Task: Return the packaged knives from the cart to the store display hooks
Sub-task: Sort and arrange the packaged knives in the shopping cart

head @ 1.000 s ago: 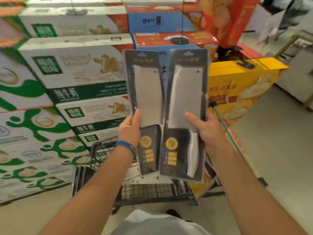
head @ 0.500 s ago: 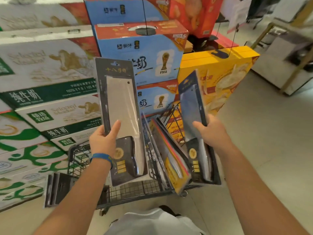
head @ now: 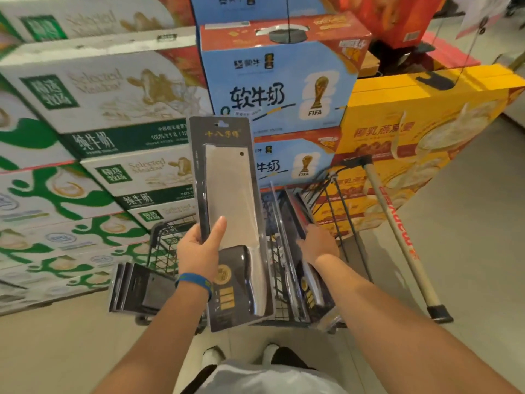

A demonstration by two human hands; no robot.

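Progress is looking slight: the left hand [head: 199, 251] is clenching one packaged knife [head: 231, 223] upright above the cart [head: 335, 223], the right hand [head: 318, 244] is gripping another standing among more inside it, and no display hooks are showing.

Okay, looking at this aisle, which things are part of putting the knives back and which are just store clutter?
Part of the job:
packaged cleaver in the left hand
packaged knives in the cart, under the right hand
packages hanging out the cart's left side

Just around:
milk cartons
yellow boxes
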